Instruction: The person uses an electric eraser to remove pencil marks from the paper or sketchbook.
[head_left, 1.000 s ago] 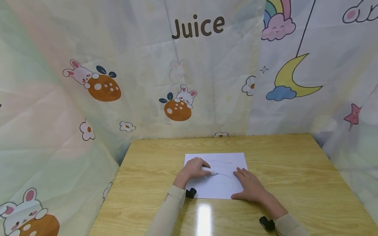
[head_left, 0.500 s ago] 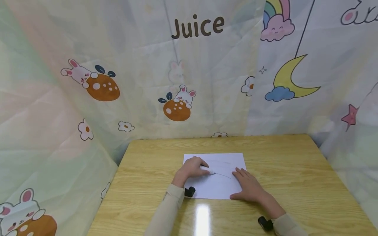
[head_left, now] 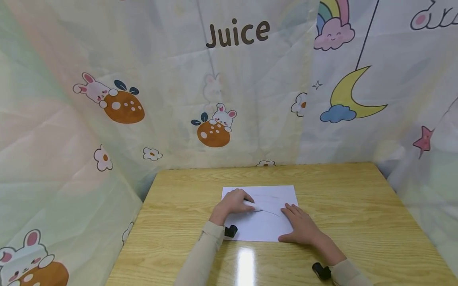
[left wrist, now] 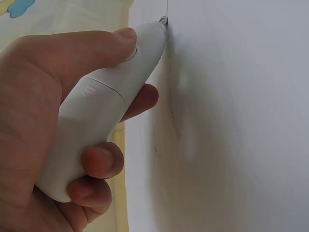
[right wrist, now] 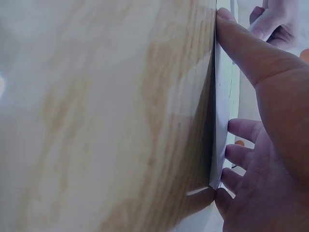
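Observation:
A white sheet of paper [head_left: 257, 230] lies on the wooden table, with thin dark lines on its upper half. My left hand [head_left: 234, 201] grips a smooth white tool [left wrist: 91, 116] over the paper's left part. Its rounded body has a button under my thumb and a small metal tip [left wrist: 163, 20], which is right at the paper where a thin line runs on from it. Faint short marks show on the sheet below the tip. My right hand [head_left: 302, 225] lies spread on the sheet's right side, thumb at the near edge, fingers [right wrist: 241, 128] stretched across it.
The wooden table [head_left: 193, 178] stands against a printed fabric backdrop [head_left: 161, 79]. A black wrist camera [head_left: 231, 231] sits at the left wrist, over the paper's near left corner. Another black camera [head_left: 321, 271] is at the right wrist, near the table's front.
The head view has shifted slightly. Both hands, the white tool and the paper stay in nearly the same places.

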Motion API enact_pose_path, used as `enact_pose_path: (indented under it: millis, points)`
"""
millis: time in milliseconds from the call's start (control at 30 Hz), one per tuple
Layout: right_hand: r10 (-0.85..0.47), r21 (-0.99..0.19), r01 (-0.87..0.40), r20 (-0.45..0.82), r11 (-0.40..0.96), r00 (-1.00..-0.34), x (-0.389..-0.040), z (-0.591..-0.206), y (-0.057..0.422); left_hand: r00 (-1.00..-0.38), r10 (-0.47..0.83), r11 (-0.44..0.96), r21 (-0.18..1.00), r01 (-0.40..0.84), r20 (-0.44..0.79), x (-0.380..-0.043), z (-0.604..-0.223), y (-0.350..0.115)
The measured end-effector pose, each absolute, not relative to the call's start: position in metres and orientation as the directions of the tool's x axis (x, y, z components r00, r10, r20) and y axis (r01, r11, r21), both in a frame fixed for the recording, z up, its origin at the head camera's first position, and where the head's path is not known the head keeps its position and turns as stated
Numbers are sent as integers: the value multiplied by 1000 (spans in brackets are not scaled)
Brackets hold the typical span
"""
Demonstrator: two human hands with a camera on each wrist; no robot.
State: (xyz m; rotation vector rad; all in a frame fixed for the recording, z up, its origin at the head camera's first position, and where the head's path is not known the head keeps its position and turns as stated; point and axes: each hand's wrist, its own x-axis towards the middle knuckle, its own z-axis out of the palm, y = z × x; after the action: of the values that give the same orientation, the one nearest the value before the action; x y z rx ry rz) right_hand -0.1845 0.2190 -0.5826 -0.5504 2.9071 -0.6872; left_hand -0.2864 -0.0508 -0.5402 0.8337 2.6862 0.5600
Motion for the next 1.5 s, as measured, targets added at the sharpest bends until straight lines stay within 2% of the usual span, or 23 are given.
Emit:
enact_pose_path:
  millis: [133, 300, 500, 700, 967, 1200, 1400, 1500]
  points:
    - [-371, -447, -322, -24, 834, -928, -185, -583, 218, -783, 604, 749, 439, 495, -148, -287, -540, -48]
    - [-372, -446, -326, -18, 834, -928, -184, -582, 217, -804, 575, 775, 415, 476, -153, -288, -542, -50]
    - [-359, -454, -305, -35, 837, -933, -183, -582, 217, -778, 613, 748, 421, 513, -142, -288, -543, -47]
    - [-367, -458, -311, -36, 833, -930, -183, -584, 217, -797, 582, 773, 414, 480, -162, -286, -543, -50]
    - [-366, -450, -313, -33, 836, -930, -185, -585, 219, -778, 611, 748, 426, 509, -143, -288, -548, -42]
    - [-365, -454, -314, -28, 834, -930, -181, -579, 218, -805, 571, 776, 423, 468, -158, -285, -548, -45]
    - [-365, -459, -314, -24, 831, -931, -180, -577, 217, -778, 614, 745, 428, 512, -138, -285, -545, -42]
    - [-362, -449, -312, -26, 837, -932, -182, -579, 217, -790, 597, 759, 417, 501, -139, -284, -545, -42]
